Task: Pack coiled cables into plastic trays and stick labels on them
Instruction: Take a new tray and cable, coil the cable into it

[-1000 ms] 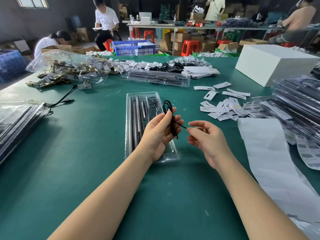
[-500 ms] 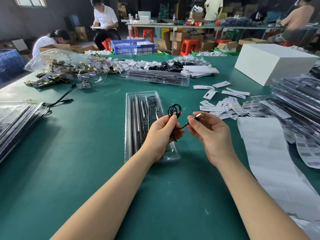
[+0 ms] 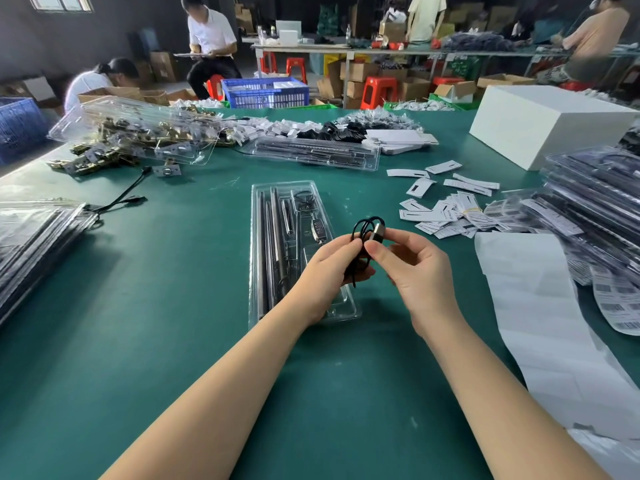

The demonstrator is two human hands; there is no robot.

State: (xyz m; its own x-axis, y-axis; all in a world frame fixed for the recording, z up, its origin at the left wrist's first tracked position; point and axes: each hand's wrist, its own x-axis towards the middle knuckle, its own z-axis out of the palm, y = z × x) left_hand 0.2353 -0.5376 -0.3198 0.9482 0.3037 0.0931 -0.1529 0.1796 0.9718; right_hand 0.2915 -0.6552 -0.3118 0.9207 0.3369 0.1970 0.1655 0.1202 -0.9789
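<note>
Since a moment ago, the right hand [image 3: 415,268] has been closing in on the left hand [image 3: 332,268], bringing the plug end up against the loops. Both hands are now pinching the black cable [image 3: 367,230] between them, just above the near half of the clear plastic tray [image 3: 258,251]; the left hand's fingers are curling round the bundle's lower part, and the right thumb and forefinger are gripping the metal plug [image 3: 378,232]. The small coil is standing roughly upright, loops toward the far side, a loose tail hanging below the left fingers. The tray is lying on the green table [image 3: 156,323] with its long axis running away from the person, its rods lying along that axis. The left forearm is covering the tray's near right corner. Loose paper labels [image 3: 446,213] are lying to the right, beside a white label backing strip [image 3: 540,306] and stacked filled trays [image 3: 595,202]. A white box [image 3: 540,123] is sitting farther right.
</note>
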